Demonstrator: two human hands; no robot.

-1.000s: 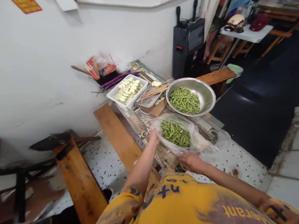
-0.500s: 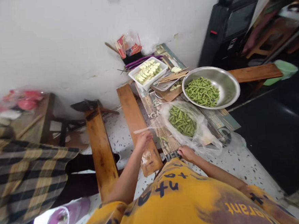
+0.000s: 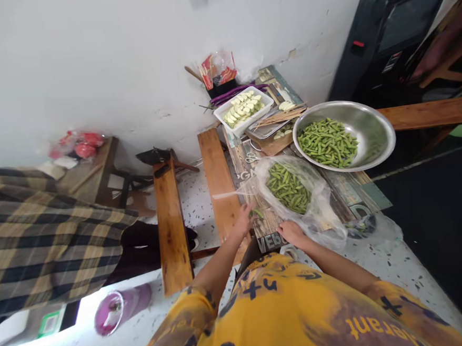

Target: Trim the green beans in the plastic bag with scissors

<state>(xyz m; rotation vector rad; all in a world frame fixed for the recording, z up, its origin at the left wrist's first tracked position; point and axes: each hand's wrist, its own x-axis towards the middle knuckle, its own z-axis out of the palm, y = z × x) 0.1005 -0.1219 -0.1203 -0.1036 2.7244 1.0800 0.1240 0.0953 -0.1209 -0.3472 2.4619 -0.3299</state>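
My left hand [image 3: 244,220] is over the front left of the wood-patterned table, its fingers apart and close to a few loose green pods [image 3: 257,213]. My right hand [image 3: 291,233] rests at the table's near edge with fingers curled together; what they hold, if anything, is hidden. Just beyond it lies an opened clear plastic bag [image 3: 320,196] of green bean pods [image 3: 289,187], probably edamame. A wide steel bowl [image 3: 374,136] behind it to the right holds more pods [image 3: 327,142].
A white tray of sliced vegetable [image 3: 244,109], skewers [image 3: 280,116], scissors [image 3: 252,157] and purple eggplants [image 3: 233,94] are further back on the table. Wooden benches [image 3: 219,179] stand to the left, with a person in a checked garment [image 3: 53,238] and a pink bin [image 3: 121,307] beyond.
My left hand has moved from above the bench rightward to the loose pods on the table. My right hand stays at the table edge. The view has shifted left.
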